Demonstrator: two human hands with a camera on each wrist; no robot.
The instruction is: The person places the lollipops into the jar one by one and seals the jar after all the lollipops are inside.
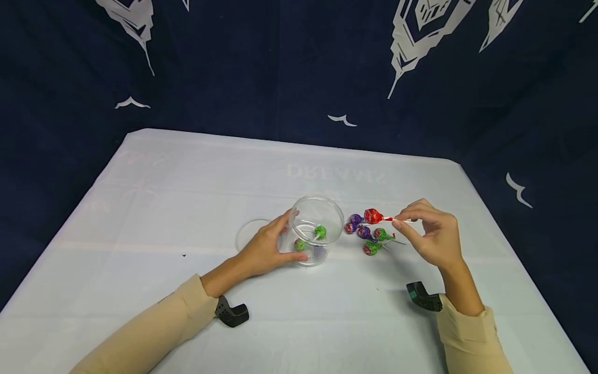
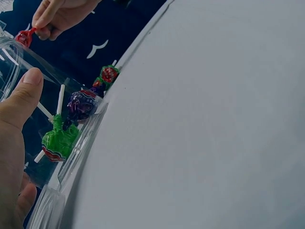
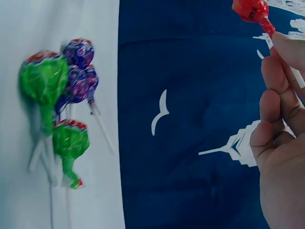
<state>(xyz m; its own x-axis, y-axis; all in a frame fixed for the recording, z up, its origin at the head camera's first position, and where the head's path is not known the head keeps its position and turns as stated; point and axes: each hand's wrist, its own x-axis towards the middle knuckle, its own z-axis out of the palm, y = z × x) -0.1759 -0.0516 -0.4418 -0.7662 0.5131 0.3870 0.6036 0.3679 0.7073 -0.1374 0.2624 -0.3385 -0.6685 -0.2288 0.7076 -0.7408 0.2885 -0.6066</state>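
My left hand (image 1: 263,250) grips a clear plastic jar (image 1: 338,221) by its side, thumb in front and fingers behind. Through the jar's wall in the left wrist view show a green lollipop (image 2: 58,142) and a purple lollipop (image 2: 82,105); the head view shows another green-wrapped one (image 1: 299,244) inside. To the right of the jar, my right hand (image 1: 432,234) pinches the stick of a red lollipop (image 1: 372,216) between thumb and fingertips. The red candy end points left toward the jar, held above the table in the right wrist view.
Beneath the red lollipop, several purple lollipops (image 3: 80,52) and green lollipops (image 3: 45,78) lie in a loose pile on the white-covered table (image 1: 140,208). A clear round lid (image 1: 237,236) lies behind my left hand. A dark blue patterned cloth (image 1: 261,78) hangs beyond the table's far edge.
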